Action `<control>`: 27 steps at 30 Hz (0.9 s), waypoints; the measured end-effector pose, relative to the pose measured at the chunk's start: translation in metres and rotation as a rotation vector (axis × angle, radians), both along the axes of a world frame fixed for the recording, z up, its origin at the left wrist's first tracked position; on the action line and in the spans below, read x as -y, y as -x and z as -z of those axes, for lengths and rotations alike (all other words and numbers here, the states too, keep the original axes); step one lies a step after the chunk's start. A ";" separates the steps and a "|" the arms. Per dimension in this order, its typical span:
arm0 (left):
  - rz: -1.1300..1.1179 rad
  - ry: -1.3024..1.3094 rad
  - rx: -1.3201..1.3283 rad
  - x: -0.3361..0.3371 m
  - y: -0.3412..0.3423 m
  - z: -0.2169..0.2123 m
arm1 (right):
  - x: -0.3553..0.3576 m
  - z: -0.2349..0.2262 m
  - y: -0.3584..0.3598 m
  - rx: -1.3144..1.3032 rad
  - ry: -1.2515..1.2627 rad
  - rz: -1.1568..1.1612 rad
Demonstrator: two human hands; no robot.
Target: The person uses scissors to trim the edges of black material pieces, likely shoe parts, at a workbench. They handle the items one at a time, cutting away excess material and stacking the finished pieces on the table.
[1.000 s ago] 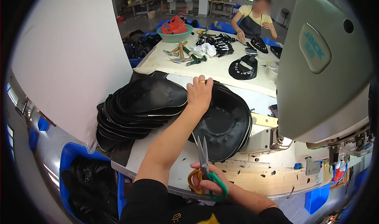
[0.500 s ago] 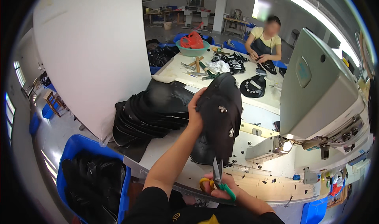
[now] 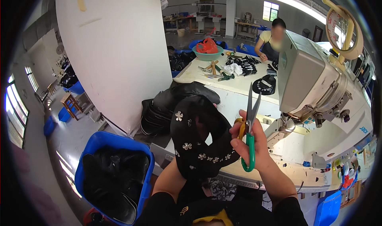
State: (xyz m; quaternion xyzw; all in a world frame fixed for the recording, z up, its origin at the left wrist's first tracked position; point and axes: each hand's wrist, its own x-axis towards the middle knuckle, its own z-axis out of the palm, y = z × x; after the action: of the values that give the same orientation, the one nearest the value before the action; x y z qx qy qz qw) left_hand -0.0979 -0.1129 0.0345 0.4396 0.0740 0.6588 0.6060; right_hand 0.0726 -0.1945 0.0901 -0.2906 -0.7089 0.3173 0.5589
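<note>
A black shoe upper with silver flower-shaped ornaments is held up before me, its opening facing me. My left hand grips it from behind; most of that hand is hidden, with only a fingertip showing past the far edge. Close to the right side of the upper, my right hand is closed around scissors with one green and one yellow handle. The blades point upward, slightly apart, and do not touch the upper. Behind it lies a stack of black pieces on the table.
A sewing machine stands at the right. On the table lie a decorated black piece, hammers, and a green basin with a red bag. A blue bin of black pieces is at lower left. Someone sits across the table.
The shoe upper has been turned and brought lower and nearer, now showing its opening and more ornaments. My right hand has raised the scissors from the table's front edge to beside it.
</note>
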 end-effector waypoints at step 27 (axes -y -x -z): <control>0.101 0.369 -0.154 -0.020 0.017 0.064 | 0.065 0.114 -0.205 1.075 0.277 0.717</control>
State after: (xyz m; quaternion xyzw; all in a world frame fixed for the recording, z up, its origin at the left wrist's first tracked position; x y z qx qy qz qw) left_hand -0.1152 -0.0931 -0.0294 0.3732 0.2175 0.5674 0.7011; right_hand 0.2778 -0.2592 -0.0236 -0.6958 -0.7011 0.0108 0.1556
